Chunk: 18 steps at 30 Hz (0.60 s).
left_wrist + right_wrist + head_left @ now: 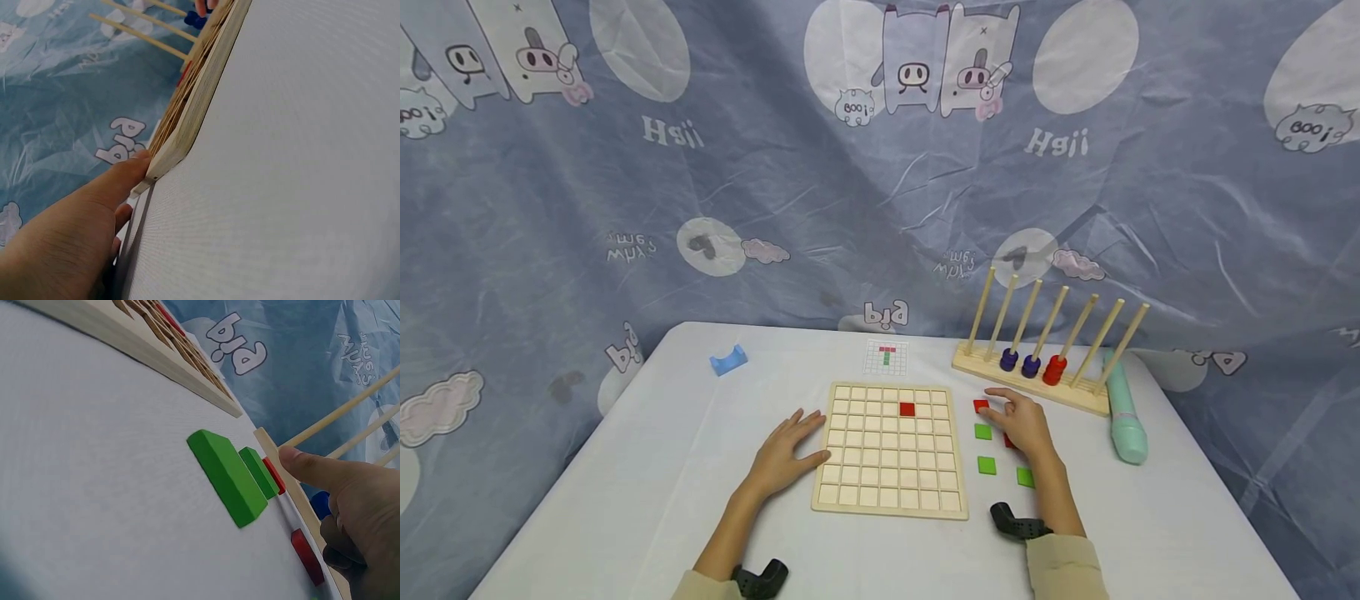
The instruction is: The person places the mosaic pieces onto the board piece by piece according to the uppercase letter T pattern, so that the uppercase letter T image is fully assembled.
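Spread fingers of the left hand (786,457) touch the gridded board's (889,512) left edge, apparently to steady it, as I see it from afar. One red square (907,409) sits in a second-row cell. Rightward, green tiles (987,466) lie near the board, probably for easy reach. At a loose red tile (981,406), the right hand (1024,423) has thumb and forefinger apart; I can't tell whether they pinch it. Beyond, a peg rack (1075,397) carries blue and red beads (1055,370).

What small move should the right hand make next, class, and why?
The right hand should probably pinch the red tile at its fingertips: the card shows a red bar atop a green stem, while the board bears just one red square.
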### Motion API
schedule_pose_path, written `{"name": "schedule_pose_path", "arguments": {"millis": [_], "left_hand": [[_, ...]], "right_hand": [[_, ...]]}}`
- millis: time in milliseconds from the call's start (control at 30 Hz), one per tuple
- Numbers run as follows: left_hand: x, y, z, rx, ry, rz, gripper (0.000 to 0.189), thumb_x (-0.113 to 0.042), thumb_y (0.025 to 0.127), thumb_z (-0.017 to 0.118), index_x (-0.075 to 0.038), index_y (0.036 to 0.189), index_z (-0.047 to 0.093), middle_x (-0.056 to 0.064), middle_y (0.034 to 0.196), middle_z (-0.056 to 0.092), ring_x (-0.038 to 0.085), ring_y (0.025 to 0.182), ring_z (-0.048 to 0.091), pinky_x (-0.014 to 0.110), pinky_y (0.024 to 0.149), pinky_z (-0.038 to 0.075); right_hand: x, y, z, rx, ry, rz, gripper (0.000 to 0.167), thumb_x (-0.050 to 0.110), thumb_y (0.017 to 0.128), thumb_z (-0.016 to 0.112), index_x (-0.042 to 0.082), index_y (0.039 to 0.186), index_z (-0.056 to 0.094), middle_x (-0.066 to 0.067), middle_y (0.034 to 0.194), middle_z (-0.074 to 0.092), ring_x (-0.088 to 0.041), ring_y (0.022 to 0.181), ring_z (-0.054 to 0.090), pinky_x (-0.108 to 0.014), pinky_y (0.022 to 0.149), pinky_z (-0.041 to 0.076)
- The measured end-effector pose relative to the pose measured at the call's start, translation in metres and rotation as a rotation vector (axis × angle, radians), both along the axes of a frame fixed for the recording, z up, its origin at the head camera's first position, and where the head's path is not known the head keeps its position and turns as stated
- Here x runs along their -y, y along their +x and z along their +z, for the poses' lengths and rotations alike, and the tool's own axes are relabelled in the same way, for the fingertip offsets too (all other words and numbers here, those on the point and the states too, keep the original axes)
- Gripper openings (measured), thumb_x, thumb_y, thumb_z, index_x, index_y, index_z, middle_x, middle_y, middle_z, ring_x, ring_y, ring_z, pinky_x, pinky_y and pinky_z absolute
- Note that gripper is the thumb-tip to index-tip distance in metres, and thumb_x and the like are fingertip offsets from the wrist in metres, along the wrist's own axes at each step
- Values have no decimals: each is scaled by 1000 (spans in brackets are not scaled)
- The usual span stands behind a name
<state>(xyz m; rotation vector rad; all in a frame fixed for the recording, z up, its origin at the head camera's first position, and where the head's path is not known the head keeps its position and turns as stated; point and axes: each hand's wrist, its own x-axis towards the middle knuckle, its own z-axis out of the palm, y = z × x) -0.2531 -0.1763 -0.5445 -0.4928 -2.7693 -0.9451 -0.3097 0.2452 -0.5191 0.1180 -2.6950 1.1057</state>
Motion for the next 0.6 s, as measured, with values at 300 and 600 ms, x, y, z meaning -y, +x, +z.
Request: {"name": "schedule_pose_path", "arguments": {"millis": [300, 600], "left_hand": [[0, -1, -1, -4, -5, -7, 67, -52, 79, 65, -17, 134, 50, 1, 140, 44, 28, 135, 26, 52, 108, 19], [0, -1, -1, -7, 2, -7, 66, -53, 79, 65, -18, 134, 50, -1, 140, 43, 27, 135, 26, 51, 108, 20]], "right_hand": [[0, -1, -2, 2, -1, 3, 40, 31, 78, 75, 14, 113, 66, 0, 47, 34, -13, 37, 28, -26, 34, 25], [-1, -3, -4, 5, 17, 4, 41, 32, 78, 75, 13, 113, 66, 1, 47, 34, -13, 37, 29, -25, 34, 25]]}}
